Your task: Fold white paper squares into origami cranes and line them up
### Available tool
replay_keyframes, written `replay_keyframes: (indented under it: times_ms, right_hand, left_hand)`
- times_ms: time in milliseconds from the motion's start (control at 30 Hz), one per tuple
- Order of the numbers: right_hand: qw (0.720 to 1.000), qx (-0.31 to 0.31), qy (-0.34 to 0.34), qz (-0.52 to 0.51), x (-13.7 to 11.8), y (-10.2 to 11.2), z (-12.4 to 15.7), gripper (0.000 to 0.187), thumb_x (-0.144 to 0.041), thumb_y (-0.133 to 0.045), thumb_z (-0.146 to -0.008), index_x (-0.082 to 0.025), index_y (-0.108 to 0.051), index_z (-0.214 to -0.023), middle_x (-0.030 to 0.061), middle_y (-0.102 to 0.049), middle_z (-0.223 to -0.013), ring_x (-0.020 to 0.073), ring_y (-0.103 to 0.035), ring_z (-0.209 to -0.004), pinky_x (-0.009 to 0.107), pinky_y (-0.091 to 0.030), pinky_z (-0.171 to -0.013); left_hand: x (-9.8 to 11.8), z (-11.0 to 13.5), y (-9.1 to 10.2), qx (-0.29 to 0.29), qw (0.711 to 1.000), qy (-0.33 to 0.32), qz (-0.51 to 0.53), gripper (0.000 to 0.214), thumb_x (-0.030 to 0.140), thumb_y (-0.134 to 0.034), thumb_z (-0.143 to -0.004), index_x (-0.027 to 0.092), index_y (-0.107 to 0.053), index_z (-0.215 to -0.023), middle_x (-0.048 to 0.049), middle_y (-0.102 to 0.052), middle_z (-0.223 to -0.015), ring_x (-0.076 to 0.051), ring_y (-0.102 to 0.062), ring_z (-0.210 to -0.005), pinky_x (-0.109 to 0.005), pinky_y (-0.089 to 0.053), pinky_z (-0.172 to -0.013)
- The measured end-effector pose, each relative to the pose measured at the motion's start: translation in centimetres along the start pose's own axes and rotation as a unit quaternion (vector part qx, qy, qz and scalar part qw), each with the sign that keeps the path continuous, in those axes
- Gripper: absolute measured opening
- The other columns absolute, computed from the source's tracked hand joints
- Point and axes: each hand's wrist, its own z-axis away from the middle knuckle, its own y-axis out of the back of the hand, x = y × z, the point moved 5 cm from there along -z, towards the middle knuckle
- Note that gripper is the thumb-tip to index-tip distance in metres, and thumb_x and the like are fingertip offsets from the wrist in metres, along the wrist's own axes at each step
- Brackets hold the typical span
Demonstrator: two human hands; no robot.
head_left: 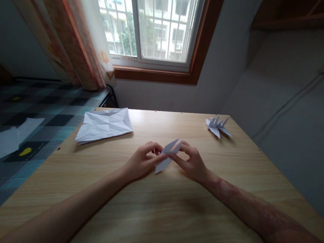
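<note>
A small piece of folded white paper [163, 166] is held between both hands, just above the middle of the table. It has pointed flaps, two toward the window and one toward me. My left hand [145, 158] pinches its left side, thumb on top and fingers curled behind. From the right, my right hand [191, 161] grips the other edge between thumb and fingers. The fingertips behind the paper are partly hidden. Beyond my right hand, a spiky folded paper figure [217, 126] rests at the far right of the table.
A creased white paper sheet [106, 125] lies at the table's [149, 217] back left. To the left is a bed with a checked cover [53, 121] and white papers [8, 140]. A window [163, 29] with a curtain [74, 30] is behind. A cable [288, 102] hangs along the right wall.
</note>
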Motion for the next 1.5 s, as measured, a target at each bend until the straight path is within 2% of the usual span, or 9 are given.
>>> replay_keyframes:
  times_ms: [167,233,433,600,767,1167,1333,1500]
  right_hand:
    - [0.998,0.045,0.007,-0.047,0.4,0.6,0.5,0.034,-0.039,-0.073,-0.107,-0.026,-0.064,-0.137,0.0061,-0.075,-0.108,0.024,-0.07,-0.099,0.043,-0.059,-0.095]
    - [0.997,0.04,0.004,-0.068,0.5,0.5,0.5,0.035,-0.04,-0.068,-0.109,-0.027,-0.061,-0.141,0.0053,-0.073,-0.102,0.0239,-0.069,-0.095,0.044,-0.059,-0.093]
    - [0.995,0.053,-0.014,-0.08,1.0,0.7,0.6,0.041,-0.041,-0.074,-0.106,-0.027,-0.06,-0.141,0.0051,-0.069,-0.106,0.0232,-0.067,-0.097,0.042,-0.059,-0.097]
    - [0.995,0.06,-0.016,-0.078,1.3,0.8,0.9,0.027,-0.041,-0.07,-0.108,-0.028,-0.068,-0.132,0.0073,-0.07,-0.114,0.0235,-0.068,-0.102,0.04,-0.06,-0.096]
    - [0.993,0.078,-0.04,-0.08,1.7,0.7,0.8,0.033,-0.042,-0.069,-0.109,-0.029,-0.064,-0.139,0.0079,-0.071,-0.123,0.0235,-0.07,-0.108,0.042,-0.061,-0.101]
    - [0.989,0.097,-0.041,-0.107,1.7,0.6,0.5,0.023,-0.045,-0.069,-0.109,-0.027,-0.064,-0.122,0.0061,-0.07,-0.113,0.0208,-0.069,-0.095,0.038,-0.063,-0.089]
    - [0.989,0.104,-0.028,-0.101,1.5,0.7,0.3,0.019,-0.042,-0.075,-0.105,-0.026,-0.067,-0.112,0.0054,-0.071,-0.108,0.0207,-0.07,-0.096,0.037,-0.062,-0.089]
    - [0.988,0.117,-0.039,-0.089,1.9,0.9,0.4,0.02,-0.041,-0.077,-0.104,-0.026,-0.069,-0.114,0.0057,-0.072,-0.108,0.0203,-0.07,-0.093,0.037,-0.063,-0.087]
  left_hand:
    - [-0.7,-0.1,-0.4,-0.042,0.991,0.075,0.102,0.042,0.056,-0.078,-0.097,0.015,-0.072,-0.091,-0.0013,-0.066,-0.083,-0.015,-0.059,-0.074,-0.025,-0.048,-0.066]
    - [-0.8,-0.2,-0.5,-0.064,0.988,0.085,0.11,0.044,0.058,-0.077,-0.097,0.015,-0.072,-0.092,-0.0015,-0.067,-0.081,-0.016,-0.058,-0.073,-0.025,-0.046,-0.065]
    - [-1.0,-0.3,-0.6,-0.112,0.983,0.104,0.099,0.046,0.06,-0.076,-0.097,0.014,-0.076,-0.101,-0.0014,-0.067,-0.082,-0.015,-0.056,-0.072,-0.023,-0.042,-0.062]
    - [-0.9,-0.1,-0.5,-0.102,0.981,0.122,0.114,0.046,0.062,-0.075,-0.097,0.016,-0.073,-0.096,0.0005,-0.064,-0.075,-0.013,-0.053,-0.063,-0.022,-0.04,-0.054]
    - [-1.0,-0.1,-0.3,-0.089,0.981,0.126,0.117,0.046,0.062,-0.077,-0.096,0.016,-0.072,-0.095,0.0019,-0.061,-0.074,-0.012,-0.051,-0.062,-0.021,-0.037,-0.052]
    - [-0.6,0.0,-0.4,-0.092,0.981,0.125,0.118,0.046,0.063,-0.077,-0.095,0.016,-0.071,-0.093,0.002,-0.062,-0.074,-0.012,-0.051,-0.062,-0.021,-0.036,-0.052]
    - [-0.8,0.0,-0.4,-0.093,0.983,0.113,0.111,0.045,0.061,-0.075,-0.097,0.016,-0.072,-0.094,0.0016,-0.062,-0.075,-0.013,-0.051,-0.064,-0.021,-0.037,-0.054]
    - [-0.7,0.0,-0.4,-0.096,0.985,0.105,0.097,0.045,0.06,-0.073,-0.099,0.016,-0.072,-0.095,0.0007,-0.062,-0.078,-0.014,-0.053,-0.068,-0.022,-0.04,-0.059]
